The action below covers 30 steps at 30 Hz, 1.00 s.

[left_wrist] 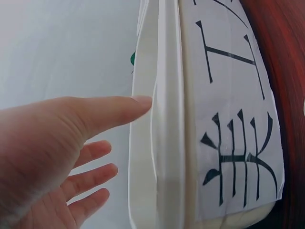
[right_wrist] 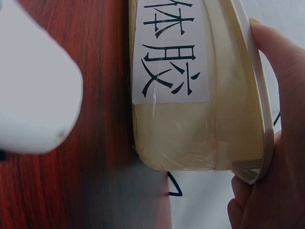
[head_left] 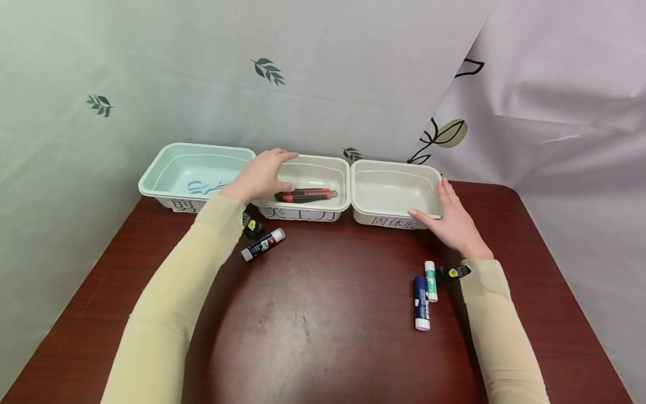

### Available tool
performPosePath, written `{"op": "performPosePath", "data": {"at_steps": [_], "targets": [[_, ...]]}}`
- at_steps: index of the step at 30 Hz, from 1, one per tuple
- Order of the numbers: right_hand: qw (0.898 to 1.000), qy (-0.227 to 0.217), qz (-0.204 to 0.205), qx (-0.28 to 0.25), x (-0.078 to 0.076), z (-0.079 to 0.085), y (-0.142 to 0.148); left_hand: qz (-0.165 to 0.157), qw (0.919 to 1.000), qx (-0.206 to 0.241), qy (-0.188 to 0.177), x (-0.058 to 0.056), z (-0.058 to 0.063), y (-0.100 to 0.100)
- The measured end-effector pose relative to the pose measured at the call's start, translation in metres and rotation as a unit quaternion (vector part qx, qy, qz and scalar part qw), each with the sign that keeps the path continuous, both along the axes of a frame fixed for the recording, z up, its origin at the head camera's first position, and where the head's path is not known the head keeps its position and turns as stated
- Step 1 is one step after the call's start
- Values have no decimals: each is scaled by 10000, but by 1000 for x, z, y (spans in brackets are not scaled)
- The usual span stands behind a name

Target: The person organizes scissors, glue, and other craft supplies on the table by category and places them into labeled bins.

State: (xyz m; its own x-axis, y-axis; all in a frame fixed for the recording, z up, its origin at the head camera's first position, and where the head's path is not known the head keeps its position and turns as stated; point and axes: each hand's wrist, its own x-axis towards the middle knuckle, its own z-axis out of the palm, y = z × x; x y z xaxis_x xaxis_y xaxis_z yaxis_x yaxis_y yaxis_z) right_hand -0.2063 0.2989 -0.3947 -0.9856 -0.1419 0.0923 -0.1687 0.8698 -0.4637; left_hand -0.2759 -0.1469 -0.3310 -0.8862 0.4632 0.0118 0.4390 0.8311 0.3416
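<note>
My left hand (head_left: 261,175) reaches over the left end of the middle white box (head_left: 348,188), fingers spread and holding nothing. In the left wrist view its thumb (left_wrist: 119,109) lies beside the box's front rim; whether it touches cannot be told. Inside that box are red and black utility knives (head_left: 306,195). My right hand (head_left: 454,224) rests on the right end of the right-hand white box (head_left: 396,163), thumb on the front rim, fingers extended along the end. No contents show in that box. A paper label (right_wrist: 171,52) is on its front.
A pale blue box (head_left: 151,179) with blue scissors (head_left: 199,187) stands at the left. One glue stick (head_left: 263,244) lies in front of the middle box. A dark blue glue stick (head_left: 421,303) and a green-and-white one (head_left: 430,280) lie near my right wrist. Patterned cloth (head_left: 303,84) hangs behind.
</note>
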Motion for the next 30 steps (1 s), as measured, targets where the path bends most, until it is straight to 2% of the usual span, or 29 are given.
{"op": "performPosePath", "data": {"at_steps": [12, 19, 30], "targets": [[10000, -23, -12, -8, 1, 1, -1, 118, 9999, 78, 49, 11, 10, -3], [10000, 20, 4, -28, 0, 0, -1, 126, 9990, 189, 393, 21, 18, -4], [10000, -20, 4, -44, 1, 2, -1, 100, 9974, 273, 662, 39, 16, -7]]}}
